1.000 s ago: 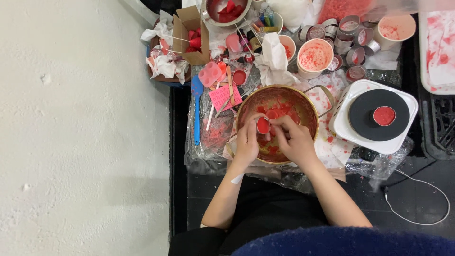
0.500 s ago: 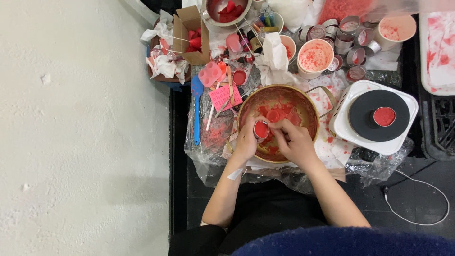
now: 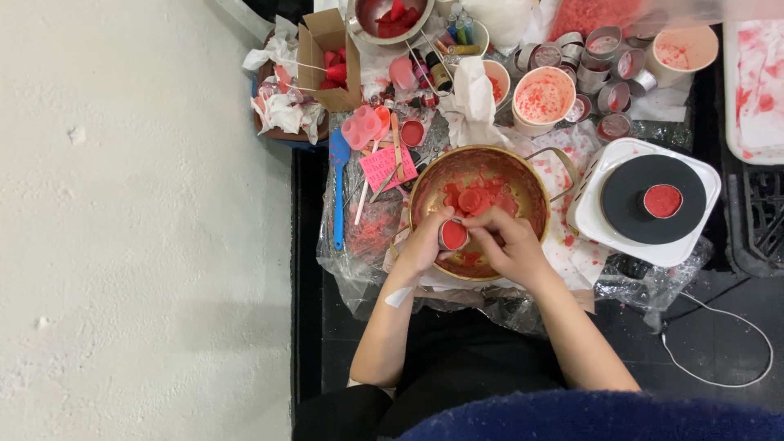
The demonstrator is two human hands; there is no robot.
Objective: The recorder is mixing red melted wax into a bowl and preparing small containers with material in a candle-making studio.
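Head view: my left hand grips a small tin of red wax over the brass bowl; my right hand, fingers closed, works at its 3 o'clock rim. Tilting could spill wax chips onto the worktop.

We are seeing a small round metal tin filled with red wax, sitting tilted with its open face up over the near rim of a wide gold-coloured metal bowl. The bowl is resting on crumpled clear plastic sheeting, its inside smeared red and holding broken chunks of red wax near its middle.
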